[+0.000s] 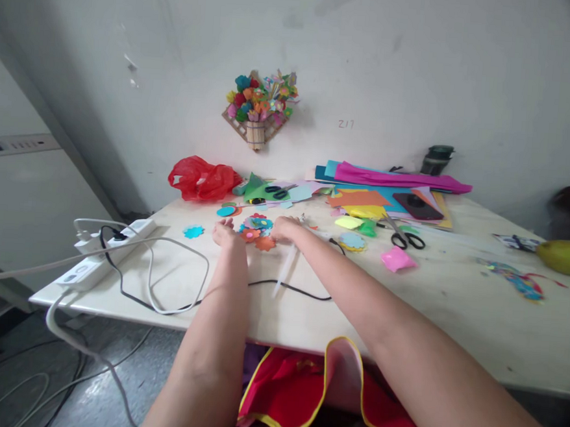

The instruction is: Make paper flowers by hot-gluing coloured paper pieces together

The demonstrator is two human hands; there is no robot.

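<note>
A cluster of layered paper flowers (259, 225), in blue, red and orange, lies on the table between my two hands. My left hand (224, 231) is at its left edge, fingers curled; whatever they hold is too small to make out. At the right edge my right hand (285, 228) is closed, its fingertips hidden. A translucent white stick (285, 271) slants out from beneath my right wrist. Left of my left hand is a blue scalloped paper flower (193, 232), with blue and orange paper circles (226, 211) behind.
Black scissors (405, 238), a pink packet (397, 260) and a phone (418, 206) are at right. Coloured sheets (359, 199) and a red plastic bag (202, 178) line the back. A power strip (109, 256) and cables cover the left; a black cord (303, 292) crosses in front.
</note>
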